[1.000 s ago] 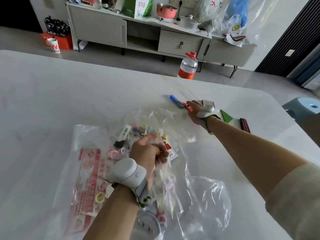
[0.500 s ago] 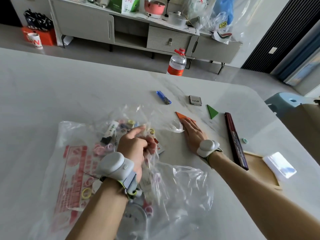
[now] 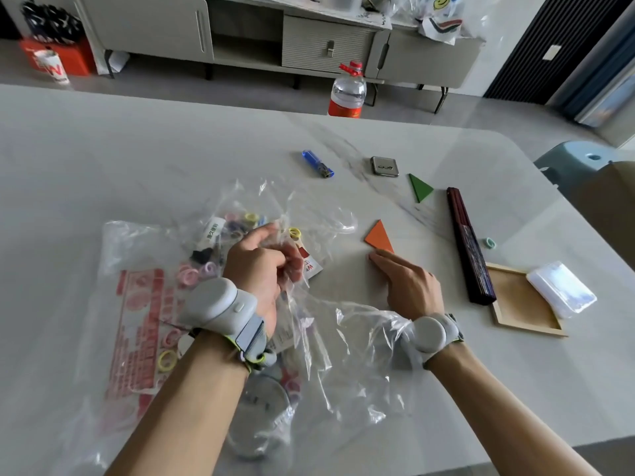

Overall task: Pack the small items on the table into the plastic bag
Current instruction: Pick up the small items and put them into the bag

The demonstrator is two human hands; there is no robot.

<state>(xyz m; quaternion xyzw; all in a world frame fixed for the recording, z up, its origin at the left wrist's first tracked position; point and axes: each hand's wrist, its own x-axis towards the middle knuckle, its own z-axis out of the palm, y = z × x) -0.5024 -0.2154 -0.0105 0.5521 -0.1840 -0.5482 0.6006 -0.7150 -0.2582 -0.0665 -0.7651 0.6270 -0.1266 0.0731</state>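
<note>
A clear plastic bag (image 3: 137,304) with red print lies on the white table (image 3: 103,159), holding several small coloured rings and packets. My left hand (image 3: 261,266) grips a bunch of the bag's film near its mouth. My right hand (image 3: 409,283) lies flat on the table with straight fingers, fingertips touching the near corner of an orange triangle (image 3: 379,237). Farther back lie a blue lighter (image 3: 316,163), a small grey metal case (image 3: 385,165) and a green triangle (image 3: 420,187). A small mint ring (image 3: 489,242) sits to the right.
A dark folded fan (image 3: 469,245) lies right of the orange triangle. A wooden tray (image 3: 525,324) with a clear plastic box (image 3: 561,290) sits near the right edge. Beyond the table stand a water bottle (image 3: 347,92), a grey cabinet (image 3: 240,32) and a blue stool (image 3: 577,159).
My right hand has drawn back from the far lighter toward me, sliding the orange triangle with it. My left hand has kept its grip on the bag film.
</note>
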